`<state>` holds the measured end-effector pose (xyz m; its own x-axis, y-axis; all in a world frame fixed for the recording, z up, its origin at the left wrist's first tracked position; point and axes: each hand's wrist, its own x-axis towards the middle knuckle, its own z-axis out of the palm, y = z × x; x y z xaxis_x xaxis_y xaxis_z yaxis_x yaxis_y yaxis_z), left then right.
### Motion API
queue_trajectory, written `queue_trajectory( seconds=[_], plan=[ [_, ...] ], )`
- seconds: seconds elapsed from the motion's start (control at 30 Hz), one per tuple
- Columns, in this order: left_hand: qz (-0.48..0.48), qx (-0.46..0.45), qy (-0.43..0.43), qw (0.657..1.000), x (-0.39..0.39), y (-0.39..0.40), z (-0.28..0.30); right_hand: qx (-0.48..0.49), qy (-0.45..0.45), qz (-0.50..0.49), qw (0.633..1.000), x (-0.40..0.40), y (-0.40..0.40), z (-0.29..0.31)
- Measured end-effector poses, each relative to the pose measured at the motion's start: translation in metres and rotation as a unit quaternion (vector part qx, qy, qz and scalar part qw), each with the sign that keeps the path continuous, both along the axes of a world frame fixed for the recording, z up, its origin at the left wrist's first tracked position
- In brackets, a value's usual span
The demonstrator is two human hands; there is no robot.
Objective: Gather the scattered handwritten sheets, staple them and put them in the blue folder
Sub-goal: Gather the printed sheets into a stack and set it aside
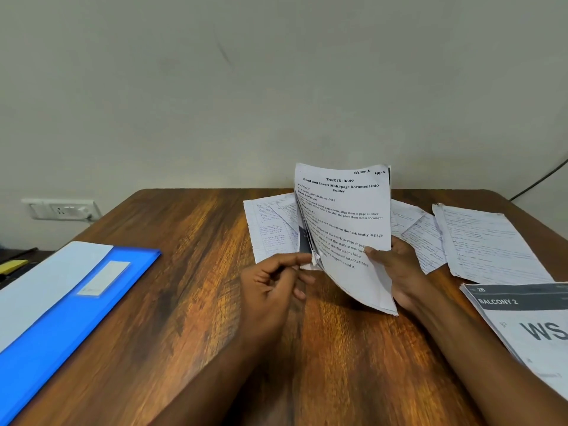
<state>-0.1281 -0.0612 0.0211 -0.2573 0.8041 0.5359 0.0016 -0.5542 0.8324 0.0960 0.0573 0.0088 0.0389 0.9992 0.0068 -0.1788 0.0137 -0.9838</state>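
Both hands, right hand [396, 272] gripping and left hand [276, 278] pinching, hold an upright white printed sheaf [344, 222]; pages, apparently loose, could slip onto the wooden table [190, 302].

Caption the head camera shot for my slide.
Both hands hold a printed stack upright over handwritten sheets; blue folder waits left.

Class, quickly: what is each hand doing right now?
Left hand: pinches the stack's lower left corner.
Right hand: holds the stack upright.
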Motion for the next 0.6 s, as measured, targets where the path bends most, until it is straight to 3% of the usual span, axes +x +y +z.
queue_trajectory(
  seconds=[0.6],
  plan=[
    [-0.013, -0.005, 0.016, 1.000, 0.0012, -0.0087, 0.0088, 0.000, -0.001, 0.000, 1.000, 0.0006, 0.0041, -0.0040]
  ],
)
